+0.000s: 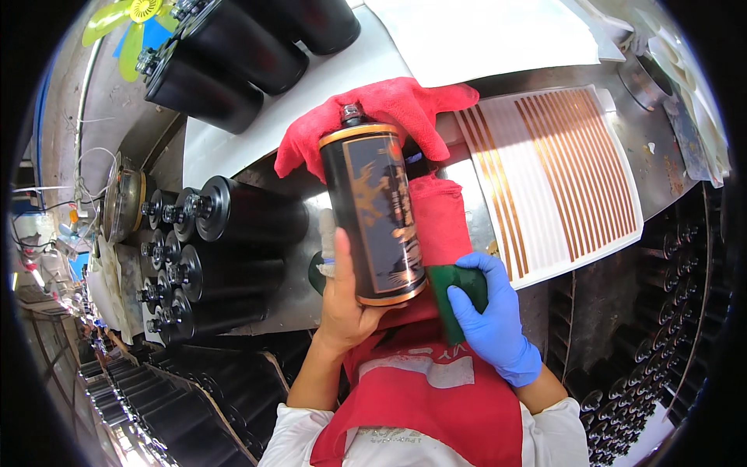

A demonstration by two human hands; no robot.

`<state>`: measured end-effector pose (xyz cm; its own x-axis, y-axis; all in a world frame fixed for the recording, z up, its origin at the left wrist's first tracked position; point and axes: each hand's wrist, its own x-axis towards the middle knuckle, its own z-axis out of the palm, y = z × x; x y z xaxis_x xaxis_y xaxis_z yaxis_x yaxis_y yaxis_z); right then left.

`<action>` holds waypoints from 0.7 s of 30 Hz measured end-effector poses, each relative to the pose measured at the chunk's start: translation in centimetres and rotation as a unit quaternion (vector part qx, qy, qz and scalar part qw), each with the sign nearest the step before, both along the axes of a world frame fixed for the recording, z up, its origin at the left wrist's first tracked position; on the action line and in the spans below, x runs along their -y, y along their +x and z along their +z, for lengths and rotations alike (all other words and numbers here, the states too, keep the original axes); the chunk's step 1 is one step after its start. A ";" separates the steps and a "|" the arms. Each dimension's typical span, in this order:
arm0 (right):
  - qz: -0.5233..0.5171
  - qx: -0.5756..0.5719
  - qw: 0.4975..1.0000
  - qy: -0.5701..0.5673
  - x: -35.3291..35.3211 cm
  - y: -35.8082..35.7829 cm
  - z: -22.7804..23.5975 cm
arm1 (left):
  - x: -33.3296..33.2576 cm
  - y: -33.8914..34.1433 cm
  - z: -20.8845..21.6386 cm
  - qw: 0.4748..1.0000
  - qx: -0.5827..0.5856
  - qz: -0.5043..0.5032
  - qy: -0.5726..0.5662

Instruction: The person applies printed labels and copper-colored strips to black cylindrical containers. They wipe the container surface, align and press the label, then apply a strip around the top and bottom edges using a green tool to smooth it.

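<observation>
A black bottle [358,218] with gold bands at both ends, a decorated label and a clear stopper leans in front of me. My left hand [346,300] is bare, with a pale wrapping on one finger, and closes round the bottle's lower left side. My right hand [498,323], in a blue glove, grips a smooth dark green piece [451,300] just right of the bottle's base; its exact kind is unclear. Behind the bottle's neck lies a bunched red towel [389,101]. Another red cloth [440,218] spreads right of the bottle. More green shows partly behind my left hand.
Several plain black bottles [249,214] lie at the left, others [233,47] at the far left. A white sheet of gold strips [560,171] rests at the right on the metal table [665,159]. Racked bottles [638,350] fill the lower right. A green fan [132,39] stands far left.
</observation>
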<state>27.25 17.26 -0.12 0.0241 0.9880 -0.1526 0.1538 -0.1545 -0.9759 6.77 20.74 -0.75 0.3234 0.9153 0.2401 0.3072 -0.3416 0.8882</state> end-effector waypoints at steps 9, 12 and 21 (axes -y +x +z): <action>-0.001 -0.041 0.997 0.059 0.0 -0.2 1.4 | 0.1 1.4 1.5 0.981 -0.139 0.069 0.119; 0.089 0.056 0.987 0.121 -0.2 -1.5 2.6 | -0.3 1.7 1.0 0.966 -0.213 0.054 0.137; -0.042 0.004 0.999 0.009 -0.5 1.1 -0.1 | 0.4 -0.9 0.1 0.990 -0.132 0.011 -0.050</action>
<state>28.36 17.76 -0.19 0.1081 0.9850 -0.1347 0.1494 -0.1500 -0.9773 5.89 20.35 -0.66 0.3429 0.9376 0.0581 0.5388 -0.2470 0.8054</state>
